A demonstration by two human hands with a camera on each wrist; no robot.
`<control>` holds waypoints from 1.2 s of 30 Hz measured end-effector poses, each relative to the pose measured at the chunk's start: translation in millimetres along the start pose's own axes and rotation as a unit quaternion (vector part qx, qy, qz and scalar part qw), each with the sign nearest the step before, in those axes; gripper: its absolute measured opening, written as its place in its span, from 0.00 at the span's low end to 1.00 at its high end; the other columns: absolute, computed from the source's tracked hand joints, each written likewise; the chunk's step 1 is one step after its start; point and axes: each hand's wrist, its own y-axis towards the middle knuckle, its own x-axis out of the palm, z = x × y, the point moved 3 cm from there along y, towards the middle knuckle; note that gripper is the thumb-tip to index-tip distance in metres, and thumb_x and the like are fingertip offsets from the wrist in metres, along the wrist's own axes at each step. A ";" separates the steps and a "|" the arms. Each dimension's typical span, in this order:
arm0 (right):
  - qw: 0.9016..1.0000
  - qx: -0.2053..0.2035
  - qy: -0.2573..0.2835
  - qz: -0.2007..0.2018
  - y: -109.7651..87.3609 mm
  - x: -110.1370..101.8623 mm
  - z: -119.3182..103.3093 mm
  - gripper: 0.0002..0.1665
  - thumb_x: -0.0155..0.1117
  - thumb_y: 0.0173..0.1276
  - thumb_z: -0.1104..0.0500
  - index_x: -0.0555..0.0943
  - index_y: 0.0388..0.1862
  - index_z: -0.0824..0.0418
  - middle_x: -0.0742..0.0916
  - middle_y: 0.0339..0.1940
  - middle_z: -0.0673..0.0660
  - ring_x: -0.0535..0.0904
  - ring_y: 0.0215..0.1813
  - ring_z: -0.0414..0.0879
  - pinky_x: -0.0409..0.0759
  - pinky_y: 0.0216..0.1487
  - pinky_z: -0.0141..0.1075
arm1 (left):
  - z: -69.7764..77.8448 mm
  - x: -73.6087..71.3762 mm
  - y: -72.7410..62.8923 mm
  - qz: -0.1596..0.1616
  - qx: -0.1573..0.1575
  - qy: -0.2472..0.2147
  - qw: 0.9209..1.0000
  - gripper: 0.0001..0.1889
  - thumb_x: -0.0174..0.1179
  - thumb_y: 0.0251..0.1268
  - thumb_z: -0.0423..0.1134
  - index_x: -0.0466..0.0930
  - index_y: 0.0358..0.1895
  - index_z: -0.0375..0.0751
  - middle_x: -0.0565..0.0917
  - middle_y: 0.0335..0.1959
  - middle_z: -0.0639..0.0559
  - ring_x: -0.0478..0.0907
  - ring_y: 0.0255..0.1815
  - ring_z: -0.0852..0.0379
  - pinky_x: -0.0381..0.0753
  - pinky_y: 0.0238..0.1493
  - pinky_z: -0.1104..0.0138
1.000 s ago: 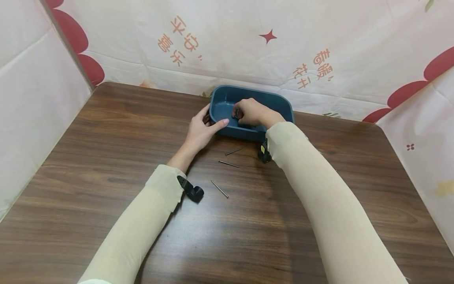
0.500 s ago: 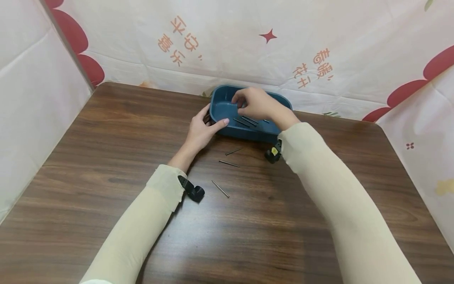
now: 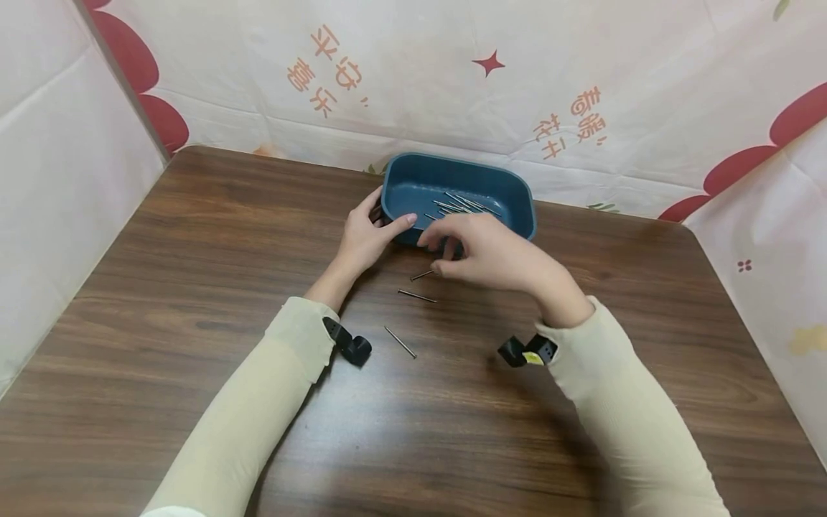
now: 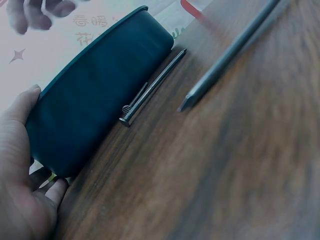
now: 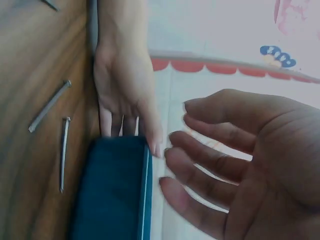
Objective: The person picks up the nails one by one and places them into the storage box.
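A blue plastic box [image 3: 413, 195] sits at the back of the wooden table, with several nails [image 3: 474, 204] lying across its floor. My left hand [image 3: 363, 233] grips its left end, thumb over the rim and fingers around the outside, as the left wrist view also shows. In front of the box lie three loose nails: a far nail [image 3: 421, 276], a middle nail [image 3: 417, 296] and a near nail [image 3: 400, 342]. My right hand [image 3: 494, 251] hovers just in front of the box, overlapping its front wall. Its fingers [image 5: 200, 175] are loosely bent with nothing between them.
The wooden table [image 3: 194, 287] stretches out on both sides of the box. A printed white cloth [image 3: 439, 86] hangs right behind it, with more cloth at the left and right sides. Each wrist carries a small black camera, such as the left camera [image 3: 354, 350].
My right hand has let go of a nail inside the box, risen out and come back toward me over the loose nails. More nails in the box now show. My left hand has stayed put.
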 end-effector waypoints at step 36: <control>0.995 0.056 -0.068 -0.037 -1.5 75.1 4.3 0.20 0.69 0.66 0.62 0.84 0.57 0.53 0.85 0.48 0.52 0.80 0.45 0.44 0.82 0.48 0.40 | 1.4 -0.7 -2.5 0.002 -0.019 0.022 1.000 0.44 0.70 0.63 0.52 0.58 0.80 0.50 0.67 0.78 0.47 0.68 0.77 0.52 0.70 0.76 0.59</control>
